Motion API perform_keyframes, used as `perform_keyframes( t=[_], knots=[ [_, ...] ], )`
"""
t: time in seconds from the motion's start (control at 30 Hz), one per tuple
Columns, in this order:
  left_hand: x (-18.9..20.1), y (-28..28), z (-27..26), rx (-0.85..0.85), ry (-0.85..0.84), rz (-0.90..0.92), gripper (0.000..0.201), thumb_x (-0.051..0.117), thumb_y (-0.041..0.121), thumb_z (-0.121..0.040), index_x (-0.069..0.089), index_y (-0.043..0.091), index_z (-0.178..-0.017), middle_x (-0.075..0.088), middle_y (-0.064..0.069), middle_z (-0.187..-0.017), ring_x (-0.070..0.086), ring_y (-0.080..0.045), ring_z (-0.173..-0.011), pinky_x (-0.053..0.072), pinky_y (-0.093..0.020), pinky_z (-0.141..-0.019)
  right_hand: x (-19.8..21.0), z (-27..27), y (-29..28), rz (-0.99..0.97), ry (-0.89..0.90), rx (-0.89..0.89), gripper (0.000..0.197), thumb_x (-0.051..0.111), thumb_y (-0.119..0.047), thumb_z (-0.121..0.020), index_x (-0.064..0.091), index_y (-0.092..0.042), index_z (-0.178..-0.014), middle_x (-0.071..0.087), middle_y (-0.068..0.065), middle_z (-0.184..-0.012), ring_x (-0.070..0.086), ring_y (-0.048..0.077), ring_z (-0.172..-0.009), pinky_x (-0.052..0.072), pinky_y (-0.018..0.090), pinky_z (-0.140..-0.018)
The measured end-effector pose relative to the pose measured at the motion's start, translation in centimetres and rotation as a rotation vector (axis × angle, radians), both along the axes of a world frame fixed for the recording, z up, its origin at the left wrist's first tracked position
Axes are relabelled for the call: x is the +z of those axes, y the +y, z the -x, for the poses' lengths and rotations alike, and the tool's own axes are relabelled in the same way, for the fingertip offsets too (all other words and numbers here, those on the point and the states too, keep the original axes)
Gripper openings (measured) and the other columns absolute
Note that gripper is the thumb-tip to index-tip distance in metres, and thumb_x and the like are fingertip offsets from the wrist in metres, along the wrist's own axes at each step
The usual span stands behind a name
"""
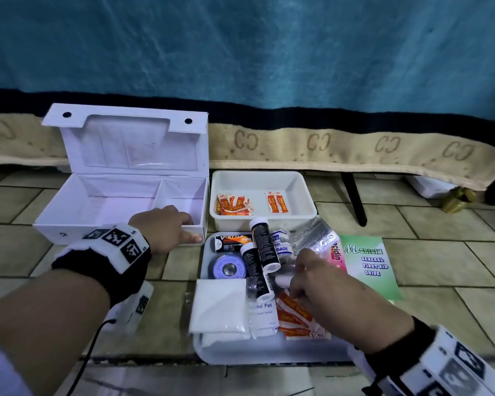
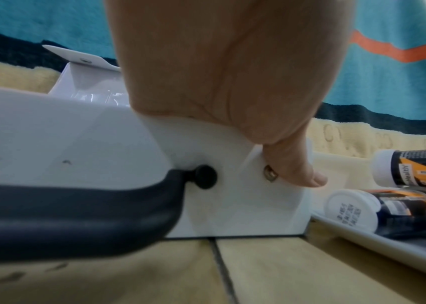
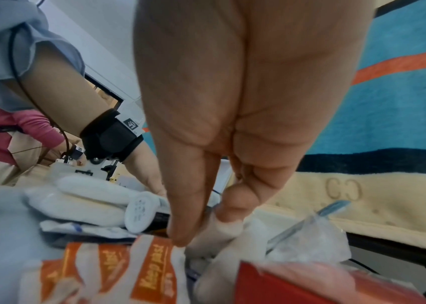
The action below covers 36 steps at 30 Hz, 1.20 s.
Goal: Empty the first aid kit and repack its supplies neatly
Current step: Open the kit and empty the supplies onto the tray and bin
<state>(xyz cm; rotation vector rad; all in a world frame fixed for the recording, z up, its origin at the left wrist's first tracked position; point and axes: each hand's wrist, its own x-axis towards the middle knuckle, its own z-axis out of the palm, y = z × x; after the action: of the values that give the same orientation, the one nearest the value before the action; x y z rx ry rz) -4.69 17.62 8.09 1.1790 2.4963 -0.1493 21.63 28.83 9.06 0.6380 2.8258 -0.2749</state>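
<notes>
The white first aid kit box point(image 1: 112, 204) stands open and empty on the floor at left, lid point(image 1: 126, 144) upright. My left hand point(image 1: 166, 227) grips its front right wall point(image 2: 232, 205), thumb point(image 2: 297, 170) outside and fingers over the rim. To the right, a white tray point(image 1: 269, 355) holds black tubes point(image 1: 262, 244), blue tape point(image 1: 229, 267), gauze point(image 1: 220, 307) and orange plasters point(image 1: 295, 315). My right hand point(image 1: 295, 290) reaches down into it. Thumb and forefinger pinch a small white roll point(image 3: 206, 236) beside the plasters point(image 3: 154, 273).
A small white tub point(image 1: 303, 195) with orange plasters point(image 1: 232, 205) sits behind the tray. A green first aid guide point(image 1: 372, 264) and blister packs point(image 1: 315, 238) lie at right. A black leg point(image 1: 355, 198) and hanging blanket point(image 1: 355, 144) border the back. Another person's pink sleeve point(image 3: 32, 127) is nearby.
</notes>
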Motion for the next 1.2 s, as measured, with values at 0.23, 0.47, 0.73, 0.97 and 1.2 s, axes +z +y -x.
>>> perform_keyframes(
  t=[0.23, 0.47, 0.73, 0.97, 1.2],
  knots=[
    [0.1, 0.2, 0.1, -0.004, -0.002, 0.012, 0.058, 0.043, 0.066, -0.085, 0.044, 0.033, -0.133, 0.043, 0.002, -0.138, 0.044, -0.021, -0.125, 0.037, -0.035, -0.094, -0.1, 0.2, 0.4, 0.011, 0.031, 0.004, 0.023, 0.054, -0.009, -0.087, 0.068, -0.026, -0.096, 0.042, -0.006, -0.110, 0.062, 0.015, -0.078, 0.052, 0.031, -0.074],
    [0.0, 0.2, 0.3, -0.017, 0.003, 0.014, 0.057, 0.043, 0.066, -0.085, 0.045, 0.033, -0.131, 0.044, 0.002, -0.136, 0.047, -0.022, -0.122, 0.038, -0.034, -0.090, 0.6, 0.4, 0.4, 0.060, 0.038, 0.043, 0.018, 0.052, -0.014, -0.090, 0.057, -0.027, -0.101, 0.049, 0.000, -0.109, 0.062, 0.021, -0.083, 0.052, 0.034, -0.074],
    [0.0, 0.3, 0.4, -0.021, 0.004, 0.020, 0.055, 0.043, 0.066, -0.085, 0.046, 0.033, -0.130, 0.045, 0.002, -0.135, 0.047, -0.021, -0.121, 0.038, -0.034, -0.089, 0.6, 0.4, 1.0, 0.032, -0.105, 0.048, 0.015, 0.053, -0.014, -0.086, 0.064, -0.020, -0.093, 0.058, -0.004, -0.107, 0.063, 0.017, -0.092, 0.049, 0.027, -0.075],
    [0.0, 0.3, 0.3, -0.011, -0.001, 0.023, 0.054, 0.044, 0.065, -0.085, 0.046, 0.033, -0.129, 0.045, 0.001, -0.134, 0.047, -0.021, -0.121, 0.038, -0.034, -0.089, 7.0, 6.5, 4.1, -0.057, 0.183, 0.028, 0.019, 0.052, -0.026, -0.091, 0.065, -0.026, -0.105, 0.067, 0.000, -0.106, 0.063, 0.019, -0.094, 0.051, 0.034, -0.085],
    [0.2, 0.2, 0.2, -0.004, -0.013, 0.010, 0.056, 0.045, 0.066, -0.084, 0.046, 0.034, -0.131, 0.045, 0.001, -0.134, 0.046, -0.022, -0.123, 0.040, -0.036, -0.094, 4.8, 16.1, 4.8, -0.244, -0.039, 0.184, 0.028, 0.047, -0.020, -0.095, 0.061, -0.015, -0.118, 0.062, 0.007, -0.120, 0.061, 0.026, -0.104, 0.045, 0.030, -0.072]
  ],
)
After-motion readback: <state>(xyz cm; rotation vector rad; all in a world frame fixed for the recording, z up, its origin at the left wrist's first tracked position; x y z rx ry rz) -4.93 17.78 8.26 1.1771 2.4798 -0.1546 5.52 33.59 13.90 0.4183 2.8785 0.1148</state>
